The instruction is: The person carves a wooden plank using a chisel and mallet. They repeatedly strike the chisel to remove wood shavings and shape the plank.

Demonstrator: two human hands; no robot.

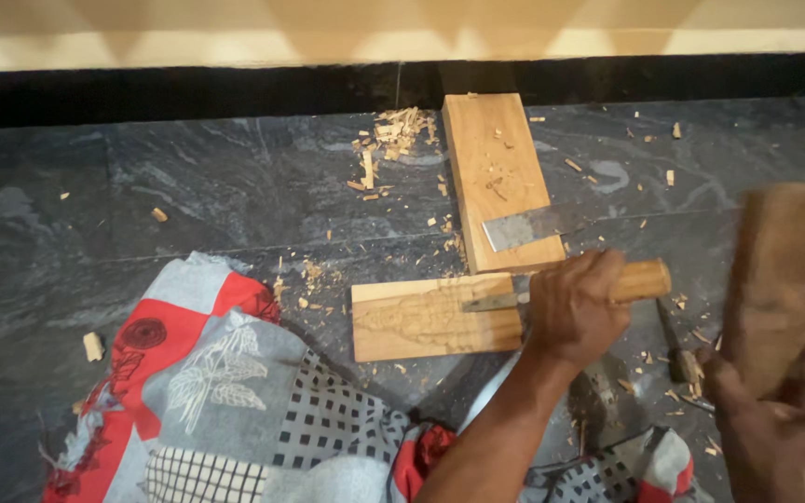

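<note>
Counting two wooden boards: a long plank [498, 177] upper center, a shorter grainy board [430, 318] mid-frame. Left hand [575, 312] was fisted around a round-handled chisel [640, 279] on it; right hand [775, 428] gripped a blurred wooden mallet [784, 279] at right.

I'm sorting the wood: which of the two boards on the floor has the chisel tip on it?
The nearer, crosswise board; the chisel in the left hand rests on it. The farther board carries a flat metal blade.

A longer wooden plank [496, 177] lies on the dark stone floor [188, 196], one end near the black skirting [188, 91]. A flat metal blade [524, 226] rests across the plank. Wood chips [393, 130] lie left of the plank. A patterned red-and-grey cloth [225, 391] lies below-left of it.
</note>
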